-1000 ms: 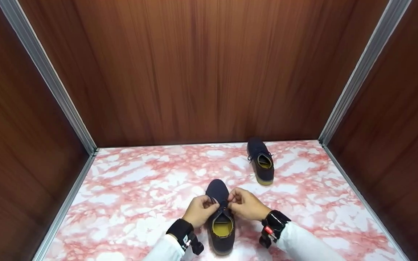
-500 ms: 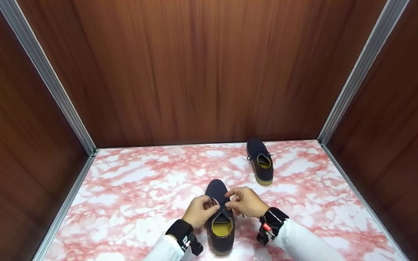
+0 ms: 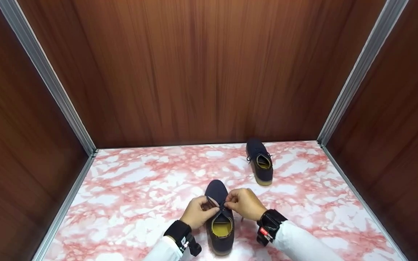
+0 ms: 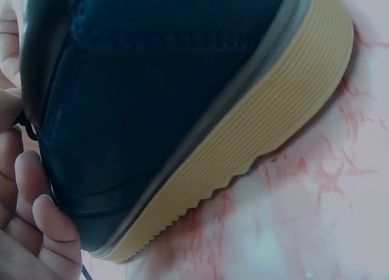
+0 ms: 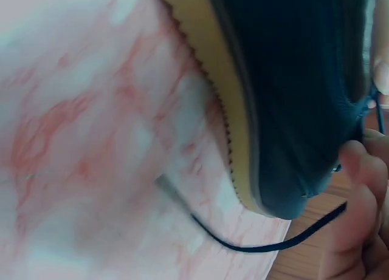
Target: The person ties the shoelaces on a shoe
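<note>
In the head view a dark navy shoe (image 3: 216, 189) with a yellow lining stands at the front of the surface, toe pointing away. My left hand (image 3: 196, 212) is at the left of its lacing and pinches a dark shoelace (image 3: 212, 202) between thumb and forefinger. From the right, my right hand (image 3: 246, 204) pinches lace at the knot area with its fingertips. The right wrist view shows a loose lace end (image 5: 243, 249) trailing from that hand's fingers (image 5: 358, 213) over the marbled surface. Fingers partly hide the knot itself.
A matching second shoe (image 3: 255, 146) with tied laces stands farther back, right of the first. The red and white marbled surface (image 3: 129, 203) is bounded by brown wood-look panels (image 3: 201, 72) at the back and both sides, with grey metal strips at the corners.
My right fingers have lifted slightly off the lacing, shifted, and closed again nearer the knot. The left hand keeps its pinch almost in place. Both shoes stay where they were.
</note>
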A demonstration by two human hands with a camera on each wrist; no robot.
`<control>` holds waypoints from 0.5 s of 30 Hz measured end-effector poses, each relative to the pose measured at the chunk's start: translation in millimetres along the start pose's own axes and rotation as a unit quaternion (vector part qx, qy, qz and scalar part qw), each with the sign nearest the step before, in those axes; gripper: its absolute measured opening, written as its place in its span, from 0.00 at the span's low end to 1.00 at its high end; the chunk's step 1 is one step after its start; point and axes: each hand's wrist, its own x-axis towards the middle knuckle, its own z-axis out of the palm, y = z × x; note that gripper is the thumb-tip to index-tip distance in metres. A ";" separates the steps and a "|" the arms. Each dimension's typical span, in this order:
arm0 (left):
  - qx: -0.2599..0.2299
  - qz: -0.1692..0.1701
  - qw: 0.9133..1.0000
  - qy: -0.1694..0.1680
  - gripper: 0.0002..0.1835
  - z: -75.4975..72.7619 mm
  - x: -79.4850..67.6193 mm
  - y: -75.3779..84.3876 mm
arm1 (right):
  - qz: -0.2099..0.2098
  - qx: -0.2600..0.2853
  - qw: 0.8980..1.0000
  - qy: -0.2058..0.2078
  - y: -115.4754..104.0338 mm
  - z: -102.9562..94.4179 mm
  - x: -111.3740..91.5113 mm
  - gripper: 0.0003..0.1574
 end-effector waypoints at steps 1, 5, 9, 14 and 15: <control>-0.003 0.003 1.000 -0.001 0.06 -1.0 -0.8 -0.4 | -0.010 -0.015 1.000 0.008 0.9 1.5 -0.9 0.08; -0.026 0.014 0.999 -0.014 0.09 -6.5 -4.7 -4.1 | -0.034 -0.064 0.997 0.029 5.1 7.7 -5.0 0.10; -0.042 0.012 0.999 -0.015 0.15 -13.5 -8.1 -8.8 | -0.042 -0.081 0.995 0.036 8.1 12.2 -8.8 0.12; -0.052 -0.005 0.998 0.027 0.10 -18.9 -8.5 -13.6 | -0.051 -0.088 0.993 0.058 9.6 16.9 -12.0 0.12; -0.053 -0.007 0.998 0.035 0.09 -19.1 -8.1 -14.4 | -0.054 -0.093 0.992 0.064 9.6 18.2 -12.7 0.12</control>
